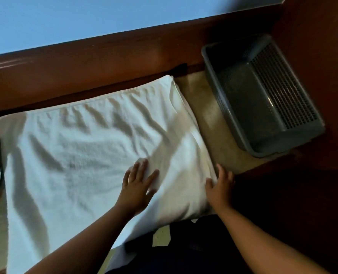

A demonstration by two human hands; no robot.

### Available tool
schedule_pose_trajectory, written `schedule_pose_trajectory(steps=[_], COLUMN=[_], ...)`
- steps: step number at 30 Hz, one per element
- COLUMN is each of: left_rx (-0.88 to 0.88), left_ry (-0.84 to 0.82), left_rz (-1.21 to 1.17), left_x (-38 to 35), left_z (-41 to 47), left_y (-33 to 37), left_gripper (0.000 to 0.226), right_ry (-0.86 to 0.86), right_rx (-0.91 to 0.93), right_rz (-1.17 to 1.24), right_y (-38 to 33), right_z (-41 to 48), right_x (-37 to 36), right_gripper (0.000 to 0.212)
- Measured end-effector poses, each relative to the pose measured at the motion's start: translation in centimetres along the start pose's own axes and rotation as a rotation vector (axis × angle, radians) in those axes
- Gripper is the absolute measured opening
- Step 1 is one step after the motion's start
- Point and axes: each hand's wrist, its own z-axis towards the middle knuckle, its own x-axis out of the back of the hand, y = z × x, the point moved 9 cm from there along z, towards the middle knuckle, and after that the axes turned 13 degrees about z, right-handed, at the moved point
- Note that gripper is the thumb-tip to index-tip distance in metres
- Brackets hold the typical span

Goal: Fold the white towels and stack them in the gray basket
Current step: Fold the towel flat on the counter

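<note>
Soft, limp white towel (81, 151), pressed by the left hand (137, 184) with flat fingers; right hand (220, 185), fingers relaxed, touches its edge, probably the best hold.

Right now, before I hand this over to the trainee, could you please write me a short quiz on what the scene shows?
1. True or false: the gray basket holds a folded towel.
2. The left hand lies flat on: A the white towel; B the basket; C nothing.
3. Fill in: the right hand touches the towel's ___ edge.
Key: 1 false; 2 A; 3 right.
</note>
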Motion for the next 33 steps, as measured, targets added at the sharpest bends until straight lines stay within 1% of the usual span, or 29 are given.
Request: schedule_pose_trajectory(steps=[1, 2, 3, 5, 7, 9, 12, 14, 16, 17, 19, 22, 23, 27, 29, 31, 33], left_rx=[0.001, 0.006, 0.008, 0.004, -0.045, -0.134, -0.243, -0.253, -0.236, -0.237, -0.243, -0.228, -0.224, -0.234, -0.236, -0.227, -0.200], left_ry=[-0.017, -0.024, -0.025, -0.025, -0.004, -0.005, 0.052, 0.058, -0.033, -0.089, -0.129, -0.127, -0.127, -0.132, -0.157, -0.183, -0.224], left_rz=[-0.001, -0.008, -0.019, -0.032, -0.042, -0.067, -0.110, -0.078, -0.008, 0.014, 0.004, -0.047, -0.056, -0.064, -0.058, -0.094, -0.174], left_x=[0.0, 0.0, 0.1, 0.3, 1.1, 2.2, 4.9, 6.4, 6.4, 6.1, 6.2, 6.2, 6.1, 5.5, 5.1, 4.8, 4.5], left_z=[0.1, 0.2, 0.4, 1.0, 1.7, 2.8, 4.9, 6.7, 8.4, 8.9, 9.4, 9.4, 9.3, 8.6, 8.1, 7.6, 7.2], left_y=[1.1, 2.0, 3.0, 4.8, 6.6, 8.6, 11.2, 12.1, 12.4, 12.4, 12.6, 12.7, 12.7, 12.7, 12.8, 12.8, 12.9], left_gripper=[0.064, 0.064, 0.064, 0.063, 0.063, 0.068, 0.078, 0.078, 0.065, 0.056, 0.042, 0.030, 0.030, 0.045, 0.050, 0.052, 0.052], right_ry=[-0.004, -0.038, -0.079, -0.135, -0.127, -0.127, -0.198, -0.245, -0.182, -0.121, -0.049, -0.120, -0.126, -0.071, -0.099, -0.180, -0.273], right_rx=[-0.088, -0.134, -0.133, -0.055, 0.046, 0.128, 0.286, 0.303, 0.235, 0.166, 0.005, -0.193, -0.244, -0.536, -0.669, -0.716, -0.702], right_rz=[0.079, 0.125, 0.132, 0.108, 0.105, 0.118, 0.136, 0.208, 0.294, 0.330, 0.371, 0.379, 0.369, 0.419, 0.479, 0.473, 0.464], right_y=[1.1, 1.7, 2.2, 2.4, 1.8, 1.0, -1.0, -1.4, -0.8, 0.0, 1.8, 4.1, 4.9, 7.8, 8.3, 8.2, 8.0], right_z=[0.3, 0.4, 0.5, 0.2, -0.5, -1.4, -3.2, -3.9, -3.6, -3.2, -2.8, -2.9, -3.2, -4.6, -5.6, -6.0, -6.0], right_x=[0.0, -0.3, -0.6, -0.8, -0.4, 0.2, -0.4, -1.3, -1.4, -1.2, -0.7, -1.3, -1.3, -1.3, -2.1, -3.0, -3.9], right_gripper=[0.054, 0.045, 0.036, 0.024, 0.019, 0.016, 0.011, 0.008, 0.013, 0.015, 0.015, 0.005, 0.003, 0.028, 0.031, 0.031, 0.034])
